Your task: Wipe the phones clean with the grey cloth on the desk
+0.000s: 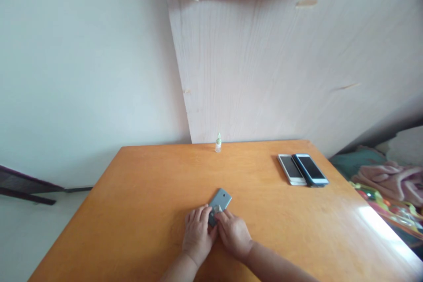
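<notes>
A grey phone (221,198) lies slanted on the table, back side up, with its camera at the far end. My left hand (198,232) grips the phone's left edge near its lower end, thumb and fingers closed on it. From the other side my right hand (235,234) presses on the phone's back, its fingers pinched around a small whitish crumpled piece (220,208). Whether that piece is tissue or cloth I cannot tell. My fingers hide the phone's lower part.
On the orange-brown wooden table (142,194), a small clear dropper bottle (218,146) stands upright at the back edge. To the right lie a white phone (292,170) and a blue-edged phone (310,169) side by side. Bedding (393,178) is heaped beyond the right edge.
</notes>
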`<act>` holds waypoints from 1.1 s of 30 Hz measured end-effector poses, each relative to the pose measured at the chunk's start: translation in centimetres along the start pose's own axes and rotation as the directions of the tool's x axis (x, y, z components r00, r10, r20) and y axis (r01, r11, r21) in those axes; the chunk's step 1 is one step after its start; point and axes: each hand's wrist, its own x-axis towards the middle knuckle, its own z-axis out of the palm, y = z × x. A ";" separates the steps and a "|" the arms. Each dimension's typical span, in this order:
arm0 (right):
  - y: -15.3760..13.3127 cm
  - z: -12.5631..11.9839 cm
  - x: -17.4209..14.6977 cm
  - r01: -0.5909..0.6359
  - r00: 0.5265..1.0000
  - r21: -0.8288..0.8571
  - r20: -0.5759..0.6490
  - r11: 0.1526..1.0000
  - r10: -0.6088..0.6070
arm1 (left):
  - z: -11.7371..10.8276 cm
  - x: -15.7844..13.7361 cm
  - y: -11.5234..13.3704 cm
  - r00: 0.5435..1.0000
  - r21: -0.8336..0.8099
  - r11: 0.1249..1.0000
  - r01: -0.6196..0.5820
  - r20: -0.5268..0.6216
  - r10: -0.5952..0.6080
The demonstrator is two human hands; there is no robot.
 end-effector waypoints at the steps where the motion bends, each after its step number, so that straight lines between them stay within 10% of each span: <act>1: 0.0 -0.1 0.0 0.027 1.000 -0.003 0.012 1.000 -0.027 | 0.0 0.0 0.0 1.000 -0.003 1.000 0.003 0.000 -0.003; 7: 1.1 -2.1 2.6 -0.273 0.954 -0.100 -0.157 0.957 0.256 | 0.4 -0.1 0.0 0.999 -0.023 0.999 0.045 -0.010 -0.045; 13: -1.5 -0.3 2.0 -0.041 0.996 -0.084 0.072 0.996 0.047 | 0.9 -0.5 -0.4 0.998 -0.083 0.996 0.026 -0.049 -0.030; 20: 0.0 -2.8 5.1 -0.301 0.951 -0.163 -0.126 0.940 0.283 | 1.3 -0.6 -0.4 0.997 -0.102 0.993 0.056 -0.051 -0.061; 27: -3.4 0.7 3.4 -0.047 0.997 -0.174 0.046 0.984 0.055 | 1.9 -1.0 -0.6 0.990 -0.174 0.984 0.035 -0.128 -0.058; 33: -0.8 -2.2 7.4 -0.275 0.960 -0.206 -0.106 0.939 0.258 | 1.5 -0.8 -0.4 0.992 -0.153 0.987 0.042 -0.111 -0.060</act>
